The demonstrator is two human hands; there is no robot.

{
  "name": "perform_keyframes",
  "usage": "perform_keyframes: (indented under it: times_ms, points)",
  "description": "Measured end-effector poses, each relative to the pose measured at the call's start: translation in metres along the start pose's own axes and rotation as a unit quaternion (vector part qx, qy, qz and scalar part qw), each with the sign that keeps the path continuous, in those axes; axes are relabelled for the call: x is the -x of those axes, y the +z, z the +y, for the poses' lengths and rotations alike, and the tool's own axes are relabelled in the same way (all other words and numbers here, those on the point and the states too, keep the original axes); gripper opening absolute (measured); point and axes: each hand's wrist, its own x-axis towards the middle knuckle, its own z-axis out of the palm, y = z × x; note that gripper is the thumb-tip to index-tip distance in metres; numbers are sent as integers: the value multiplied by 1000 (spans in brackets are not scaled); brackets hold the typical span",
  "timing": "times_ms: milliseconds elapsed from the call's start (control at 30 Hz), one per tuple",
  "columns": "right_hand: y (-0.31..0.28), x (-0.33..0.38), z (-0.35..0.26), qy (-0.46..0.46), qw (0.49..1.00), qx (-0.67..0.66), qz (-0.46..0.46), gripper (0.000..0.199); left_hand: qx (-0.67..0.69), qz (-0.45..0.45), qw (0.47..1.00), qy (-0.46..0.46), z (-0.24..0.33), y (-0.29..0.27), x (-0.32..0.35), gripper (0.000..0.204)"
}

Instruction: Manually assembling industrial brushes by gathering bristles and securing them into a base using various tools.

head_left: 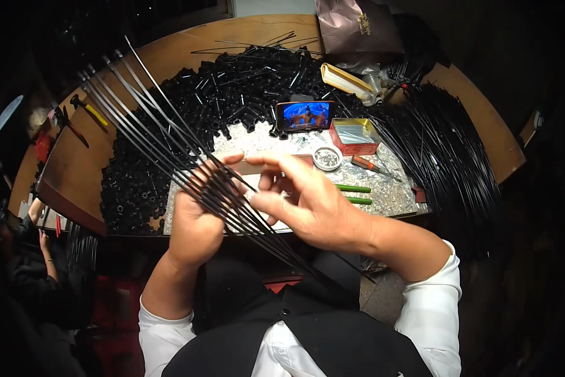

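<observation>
Here you are, leaning over the near edge of the worktop [251, 28], with a loose bundle of thin dark rods [222, 196] slanting right across the front of you. Your left hand [197, 217] has it, fingers curled around the rods and clamped on them around their middle. From that grip they fan out far and left, pale where the light catches them, while the other ends run near and right, past the worktop's edge and over your lap.

Your right hand [320, 204] comes in from the right, thumb and fingers curved toward each other, right up against the bundle; whether it pinches a rod, you can't tell from here. The two hands work close together, fingertips just beside each other at the far side of the bundle.

Beyond them sits a propped phone [305, 116], its screen lit, with a big heap of black parts [232, 81] spread behind it and around to the left. Just right of the phone there's an open tin [358, 149], a small round dish [327, 159] beside it, and green handles [354, 188] lying nearer your right hand. Farther right, a thick sheaf of dark rods [445, 144] hangs over the edge.
</observation>
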Motion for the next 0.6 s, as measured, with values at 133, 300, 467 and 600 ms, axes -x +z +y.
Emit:
perform_keyframes:
  times_ms: [133, 300, 467, 600]
  points:
    - [-1, 19, 4, 286, 914, -226, -179, 35, 3, 48, 998, -36, 0, -18, -3, 23]
    - [-13, 33, -6, 300, 898, -230, -227, 32, -9, -20, 998, -61, 3, -22, -7, 21]
    - [-14, 33, -14, 320, 893, -265, -175, 29, -5, -51, 998, -43, -2, -24, -27, 13]
    - [-16, 33, -8, 289, 927, -202, -128, 24, 0, -40, 995, 91, -13, -31, -72, 15]
